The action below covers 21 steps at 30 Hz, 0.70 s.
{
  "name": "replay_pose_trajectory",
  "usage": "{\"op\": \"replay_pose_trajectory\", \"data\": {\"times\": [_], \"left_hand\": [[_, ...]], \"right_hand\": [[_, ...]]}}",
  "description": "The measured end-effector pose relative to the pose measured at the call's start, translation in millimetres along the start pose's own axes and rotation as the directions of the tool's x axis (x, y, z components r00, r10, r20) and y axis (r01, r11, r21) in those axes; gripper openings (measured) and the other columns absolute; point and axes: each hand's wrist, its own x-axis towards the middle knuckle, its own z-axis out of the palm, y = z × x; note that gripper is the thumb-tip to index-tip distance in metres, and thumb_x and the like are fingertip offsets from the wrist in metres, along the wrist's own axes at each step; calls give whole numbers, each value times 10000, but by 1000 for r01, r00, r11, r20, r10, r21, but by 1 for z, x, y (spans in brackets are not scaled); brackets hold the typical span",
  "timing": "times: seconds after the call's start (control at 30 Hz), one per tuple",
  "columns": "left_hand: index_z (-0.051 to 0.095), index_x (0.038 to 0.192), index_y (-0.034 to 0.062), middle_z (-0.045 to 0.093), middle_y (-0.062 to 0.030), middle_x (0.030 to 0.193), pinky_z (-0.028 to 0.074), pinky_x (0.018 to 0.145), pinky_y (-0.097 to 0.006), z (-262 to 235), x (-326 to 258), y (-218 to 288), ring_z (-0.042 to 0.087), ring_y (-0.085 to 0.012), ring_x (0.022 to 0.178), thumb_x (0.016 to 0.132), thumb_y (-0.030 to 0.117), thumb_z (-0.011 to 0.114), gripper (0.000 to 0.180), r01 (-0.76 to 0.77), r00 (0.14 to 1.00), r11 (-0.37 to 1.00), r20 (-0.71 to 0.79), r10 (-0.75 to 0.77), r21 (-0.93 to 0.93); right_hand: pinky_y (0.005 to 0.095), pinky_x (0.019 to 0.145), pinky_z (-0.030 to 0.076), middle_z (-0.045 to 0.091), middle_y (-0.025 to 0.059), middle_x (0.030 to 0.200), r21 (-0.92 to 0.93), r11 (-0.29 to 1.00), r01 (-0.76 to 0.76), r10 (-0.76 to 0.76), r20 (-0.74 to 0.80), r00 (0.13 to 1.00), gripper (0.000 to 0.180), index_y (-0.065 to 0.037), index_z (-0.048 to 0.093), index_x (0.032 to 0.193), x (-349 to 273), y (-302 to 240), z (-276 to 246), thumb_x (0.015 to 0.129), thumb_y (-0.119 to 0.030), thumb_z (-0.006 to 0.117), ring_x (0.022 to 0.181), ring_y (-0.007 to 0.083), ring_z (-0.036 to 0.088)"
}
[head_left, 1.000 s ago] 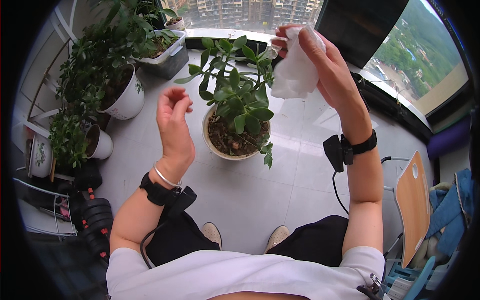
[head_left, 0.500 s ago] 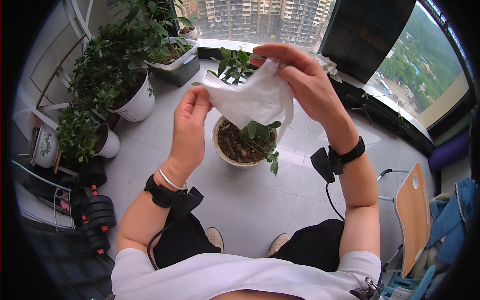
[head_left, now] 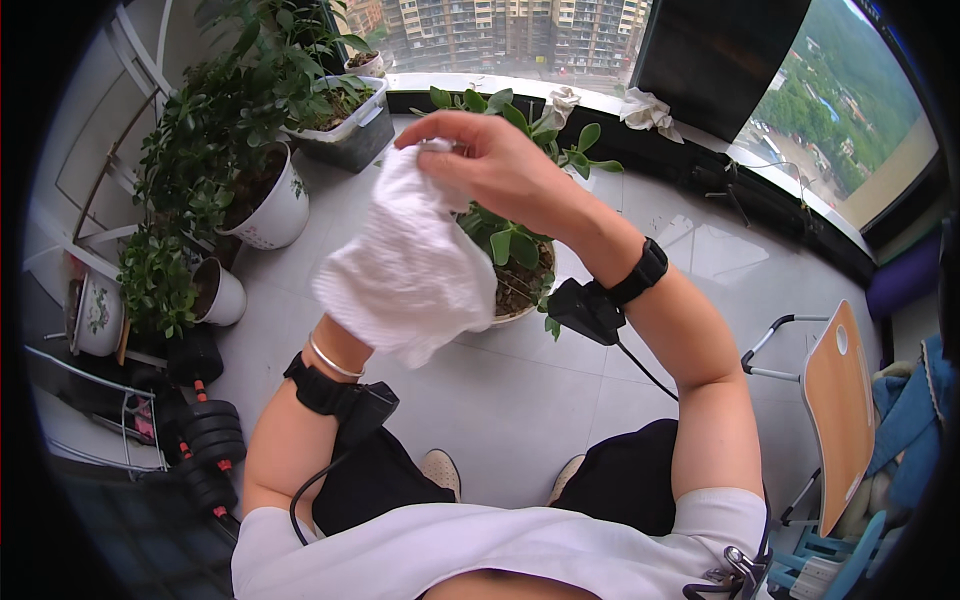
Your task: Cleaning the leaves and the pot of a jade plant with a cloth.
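A white tissue (head_left: 405,265) with a textured surface hangs loosely in front of me, left of the middle. My right hand (head_left: 485,165) pinches it at its upper edge between thumb and fingers. The tissue drapes over my left hand and hides its fingers; only the left wrist (head_left: 343,340) with a silver bangle shows below. Behind the tissue stands a round pale pot (head_left: 515,320) of brown soil. Its plant has thick green leaves (head_left: 515,245), some rising beyond my right hand, and the tissue covers the pot's left side.
Potted plants (head_left: 270,200) crowd the left, with dumbbells (head_left: 212,430) nearer me. Crumpled white tissues (head_left: 648,112) lie on the window ledge. A small folding table (head_left: 838,420) stands on its side at the right, next to blue cloth (head_left: 905,430).
My right hand has moved left and nearer my left hand, carrying the tissue's upper edge. The tissue, earlier stretched between both hands over the plant, now hangs over my left hand.
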Motion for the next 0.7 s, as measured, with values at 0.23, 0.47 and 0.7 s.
{"op": "replay_pose_trajectory", "data": {"times": [0.23, 0.47, 0.7], "left_hand": [[438, 1285, 35, 521, -100, 1219, 399, 989, -305, -29, 0, -27, 501, -227, 1110, 843, 135, 602, 483, 126, 991, 979, -66, -116, 161], [545, 1139, 48, 589, -117, 1119, 481, 865, -295, 0, 23, -15, 579, -227, 1024, 842, 72, 510, 300, 181, 743, 903, 547, -385, 389], [530, 1202, 61, 609, -66, 1107, 478, 919, -339, 65, 0, -21, 592, -209, 1011, 932, 211, 480, 313, 385, 859, -155, 414, -301, -910]], "right_hand": [[251, 681, 484, 639, 49, 902, -399, 911, 103, -210, -234, 949, 219, -52, 644, 1049, -15, 27, -20, 901, -208, 606, 775, 114, 596], [307, 634, 492, 633, 69, 876, -692, 707, 146, -178, 27, 984, 147, -54, 656, 929, -42, 50, -22, 835, -166, 668, 733, 194, 618], [351, 663, 500, 641, 60, 886, -788, 575, 222, -270, 73, 960, 112, -72, 658, 884, -46, 63, -17, 794, -137, 676, 768, 263, 617]]}}
